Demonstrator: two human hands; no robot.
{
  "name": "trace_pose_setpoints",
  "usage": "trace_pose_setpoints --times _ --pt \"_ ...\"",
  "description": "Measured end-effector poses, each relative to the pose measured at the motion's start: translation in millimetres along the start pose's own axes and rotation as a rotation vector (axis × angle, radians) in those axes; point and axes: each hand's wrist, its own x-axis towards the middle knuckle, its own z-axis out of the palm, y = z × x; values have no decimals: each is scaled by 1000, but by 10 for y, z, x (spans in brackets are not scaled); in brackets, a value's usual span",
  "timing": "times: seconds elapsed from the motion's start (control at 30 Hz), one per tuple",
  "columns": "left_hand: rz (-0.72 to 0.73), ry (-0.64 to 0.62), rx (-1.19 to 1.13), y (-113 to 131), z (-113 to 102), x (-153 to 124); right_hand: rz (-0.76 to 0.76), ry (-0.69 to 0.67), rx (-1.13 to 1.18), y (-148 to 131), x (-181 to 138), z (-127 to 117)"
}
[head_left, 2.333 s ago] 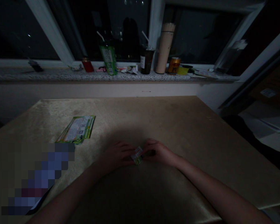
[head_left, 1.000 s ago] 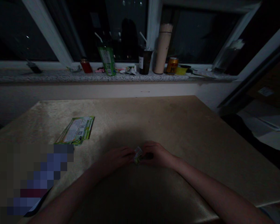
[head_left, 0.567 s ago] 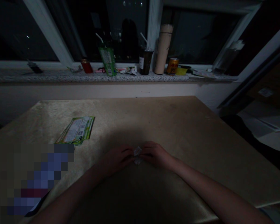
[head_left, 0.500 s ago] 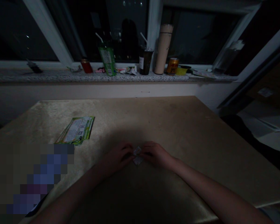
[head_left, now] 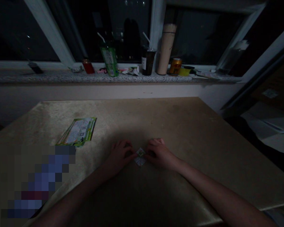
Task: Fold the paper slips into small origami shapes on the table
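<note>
one printed slip (head_left: 140, 156) — unreadable — held between left hand (head_left: 119, 154), right hand (head_left: 159, 153)

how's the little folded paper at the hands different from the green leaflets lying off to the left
The small folded printed paper is far smaller than the green-bordered printed leaflets. It is folded compact; the leaflets lie flat. Fingers of the left hand and right hand hold it; the leaflets lie untouched. Both rest on the tan table.
</note>
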Motion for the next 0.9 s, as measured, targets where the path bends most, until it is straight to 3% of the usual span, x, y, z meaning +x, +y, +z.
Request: trace_pose_setpoints --times 0.3,0.57,0.9 --pt "-32 -14 -8 -16 25 -2 128 -40 92 53 35 41" --pt "13 50 39 58 50 -26 127 -37 71 8 39 48" --pt "-3 16 6 123 57 37 165 -56 41 -32 49 26"
